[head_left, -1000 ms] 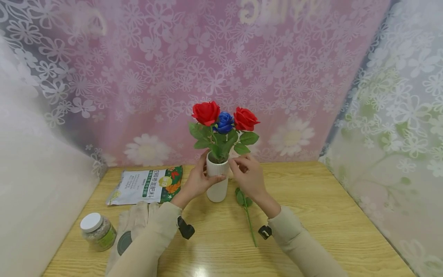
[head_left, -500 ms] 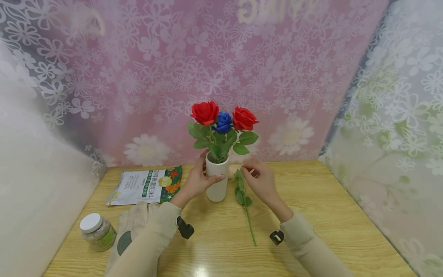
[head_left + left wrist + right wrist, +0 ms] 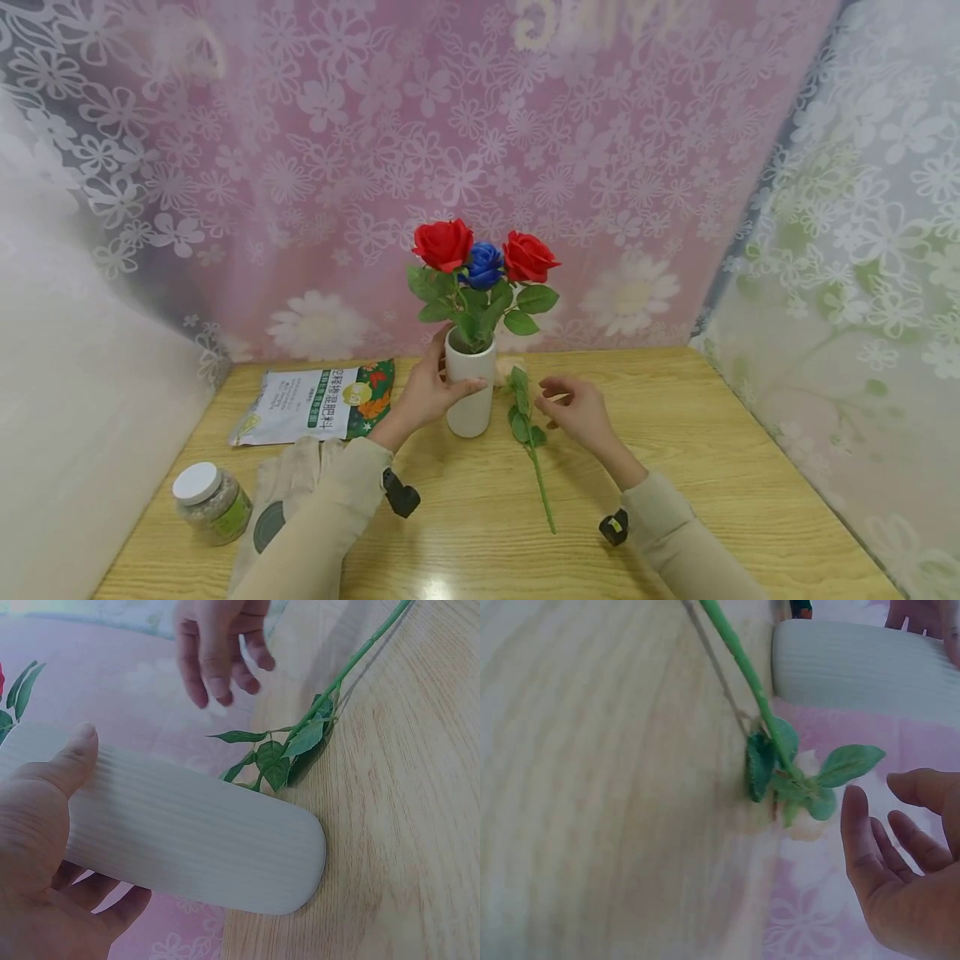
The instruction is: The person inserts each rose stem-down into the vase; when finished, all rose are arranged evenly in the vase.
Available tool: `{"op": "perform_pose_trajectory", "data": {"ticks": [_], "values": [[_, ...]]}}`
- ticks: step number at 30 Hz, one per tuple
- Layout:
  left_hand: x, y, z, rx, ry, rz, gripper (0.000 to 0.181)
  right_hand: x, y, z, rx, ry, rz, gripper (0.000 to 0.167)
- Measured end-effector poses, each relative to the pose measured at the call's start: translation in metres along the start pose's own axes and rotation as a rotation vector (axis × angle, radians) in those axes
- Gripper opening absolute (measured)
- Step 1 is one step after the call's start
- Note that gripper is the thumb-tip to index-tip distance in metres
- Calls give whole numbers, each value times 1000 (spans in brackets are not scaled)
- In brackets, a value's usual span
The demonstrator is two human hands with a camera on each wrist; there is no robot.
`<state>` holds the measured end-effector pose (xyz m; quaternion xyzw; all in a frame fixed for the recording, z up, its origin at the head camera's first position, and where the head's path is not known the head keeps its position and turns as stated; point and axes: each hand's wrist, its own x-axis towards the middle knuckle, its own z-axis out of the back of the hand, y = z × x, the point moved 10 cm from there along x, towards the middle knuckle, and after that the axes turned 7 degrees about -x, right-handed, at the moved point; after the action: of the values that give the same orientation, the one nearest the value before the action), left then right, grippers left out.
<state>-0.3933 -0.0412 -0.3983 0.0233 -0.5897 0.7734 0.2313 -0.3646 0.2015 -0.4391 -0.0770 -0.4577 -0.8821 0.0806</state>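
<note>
My left hand point(image 3: 427, 396) grips a ribbed white vase point(image 3: 471, 396) round its side, thumb across the front. The vase stands upright on the table in the head view. Two red roses, one left point(image 3: 444, 245) and one right point(image 3: 529, 257), rise from it with a blue rose point(image 3: 483, 265) between them. Right of the vase lies a green-stemmed flower point(image 3: 542, 487) with a pale bloom, partly hidden by its leaves point(image 3: 853, 765). Beside those leaves my right hand point(image 3: 581, 412) hovers with loosely bent fingers, apart from the flower and holding nothing.
A fertilizer bag point(image 3: 315, 404) lies at the back left of the wooden table point(image 3: 675, 467). Nearer stand a white-lidded jar point(image 3: 213, 504) and beige gloves point(image 3: 288, 479), partly under the left sleeve. Floral curtains point(image 3: 360, 167) enclose the back and sides.
My right hand has drawn away from the vase rim, moving right and toward me, past the lying flower. The left hand stays on the vase.
</note>
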Motion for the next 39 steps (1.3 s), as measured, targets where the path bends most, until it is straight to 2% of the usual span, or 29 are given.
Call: {"op": "perform_pose_trajectory", "data": {"ticks": [6,13,22,30,34,39], "values": [[0,-1,0,8,-2,1,107,-3,-18,-15,30,75,-79,42],[-2,-2,0,9,2,7,108,-7,-32,-28,-12,86,-143,50],[-1,-2,0,3,5,6,107,-6,-46,-44,29,122,-183,60],[-3,-3,0,3,8,6,107,-7,-46,-48,53,181,-187,63],[-2,-5,0,4,5,-12,106,-8,-41,-48,91,206,-205,61],[-2,-5,1,4,3,-21,105,-6,-40,-40,134,181,-230,59]]}}
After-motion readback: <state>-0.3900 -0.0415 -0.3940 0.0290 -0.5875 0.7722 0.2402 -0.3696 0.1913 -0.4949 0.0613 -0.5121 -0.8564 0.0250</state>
